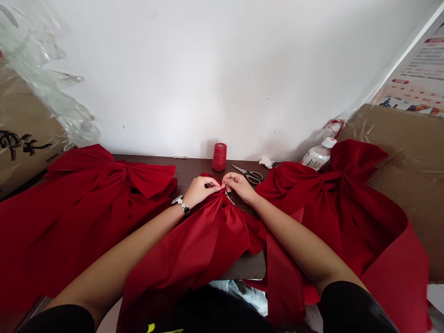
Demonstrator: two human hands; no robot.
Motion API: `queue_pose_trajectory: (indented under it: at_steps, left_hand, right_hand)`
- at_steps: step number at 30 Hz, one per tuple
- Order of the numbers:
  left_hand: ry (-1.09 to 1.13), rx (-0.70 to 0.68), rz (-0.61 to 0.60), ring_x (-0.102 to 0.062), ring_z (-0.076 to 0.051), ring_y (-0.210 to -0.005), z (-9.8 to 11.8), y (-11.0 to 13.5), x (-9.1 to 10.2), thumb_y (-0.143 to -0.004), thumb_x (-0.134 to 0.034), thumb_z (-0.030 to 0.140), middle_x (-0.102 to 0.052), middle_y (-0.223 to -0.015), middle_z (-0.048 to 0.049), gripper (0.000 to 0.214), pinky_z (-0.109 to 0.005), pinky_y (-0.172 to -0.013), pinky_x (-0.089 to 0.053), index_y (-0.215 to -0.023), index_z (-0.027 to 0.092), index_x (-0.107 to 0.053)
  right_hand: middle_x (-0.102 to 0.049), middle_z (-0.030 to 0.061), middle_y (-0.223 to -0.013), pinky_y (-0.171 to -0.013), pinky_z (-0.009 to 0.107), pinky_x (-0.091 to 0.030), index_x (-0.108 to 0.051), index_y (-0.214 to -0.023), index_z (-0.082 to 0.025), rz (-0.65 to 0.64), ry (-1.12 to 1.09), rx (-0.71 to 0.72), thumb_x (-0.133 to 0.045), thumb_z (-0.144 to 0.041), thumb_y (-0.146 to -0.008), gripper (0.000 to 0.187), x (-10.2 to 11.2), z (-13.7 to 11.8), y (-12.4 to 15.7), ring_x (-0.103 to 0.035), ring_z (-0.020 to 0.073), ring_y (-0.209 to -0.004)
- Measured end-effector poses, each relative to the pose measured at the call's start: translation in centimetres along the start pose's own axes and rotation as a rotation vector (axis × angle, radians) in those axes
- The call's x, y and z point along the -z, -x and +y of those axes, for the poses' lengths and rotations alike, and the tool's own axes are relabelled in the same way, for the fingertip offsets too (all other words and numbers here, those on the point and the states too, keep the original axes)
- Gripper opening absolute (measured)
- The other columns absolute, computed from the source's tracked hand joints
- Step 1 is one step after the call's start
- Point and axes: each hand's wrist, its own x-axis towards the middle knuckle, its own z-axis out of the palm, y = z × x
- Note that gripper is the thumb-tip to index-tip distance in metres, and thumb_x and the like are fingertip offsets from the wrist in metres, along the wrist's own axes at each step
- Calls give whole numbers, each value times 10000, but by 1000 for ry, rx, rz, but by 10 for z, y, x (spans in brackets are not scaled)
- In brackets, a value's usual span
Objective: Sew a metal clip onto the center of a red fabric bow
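**Left hand and right hand pinch a red fabric bow at the desk**

The two hands are close together, fingertips meeting at the gathered neck of the bow and clamped on its folds. The bow lies at the desk's near edge, between the forearms, with its tails hanging over toward the person. A thin silvery glint shows just under the right fingers, too small to name. A wristwatch circles the left wrist.

Two more red bows flank the work: one on the left, one on the right, each spreading well past the desk. Behind the hands stand a spool of red thread and black-handled scissors, with a crumpled white tissue nearby. A white plastic bottle leans behind the right bow, its small label unreadable.

Brown cardboard rises at the right, and a carton at the left bears large black Chinese characters, cut off by the frame and partly under clear plastic film. A poster on the white wall has red headings, but its print is too small to read.
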Motion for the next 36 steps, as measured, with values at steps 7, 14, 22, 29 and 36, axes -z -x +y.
queue_pose_trajectory:
  at_steps: [7, 14, 22, 29, 36]
  left_hand:
    - [245, 57, -89, -570, -130, -660, -1, 1, 12, -795, -639, 390, -715, -815, -50, 249, -239, -606, -431, -825, 147, -683]
    - [368, 108, -128, -531, -105, -625, -3, 2, 19, -811, -634, 435, -727, -864, -66, 283, -224, -585, -420, -823, 152, -638]
    - [292, 156, -107, -513, -114, -561, 1, 1, 14, -760, -674, 415, -710, -710, -50, 281, -223, -509, -385, -803, 142, -721]
    - [222, 79, -147, -614, -155, -658, 4, 0, 15, -774, -667, 353, -731, -710, -44, 223, -254, -647, -470, -679, 161, -729]
    - [207, 1, -152, -647, -173, -722, -1, 1, 12, -792, -647, 316, -727, -738, -45, 212, -284, -768, -484, -670, 147, -691]
  right_hand:
    - [-639, 4, -720, -538, 197, -372, -560, -760, -150, -15, -19, 3, -650, -375, -734, 244, 0, 0, 0, -486, 59, -532]
    - [-638, 19, -755, -543, 208, -378, -518, -781, -163, -30, -7, 24, -624, -426, -758, 285, 0, -2, 0, -503, 78, -561]
    - [-477, -29, -617, -561, 225, -352, -570, -800, -169, 21, 162, 190, -642, -477, -800, 317, -8, -5, 3, -410, 83, -544]
    - [-543, 31, -813, -640, 242, -391, -609, -793, -167, 53, 278, 284, -632, -438, -833, 275, -15, -4, 6, -479, 109, -670]
    - [-577, 61, -863, -656, 265, -415, -634, -845, -166, 102, 469, 398, -598, -356, -866, 194, -15, -26, 7, -520, 133, -714]
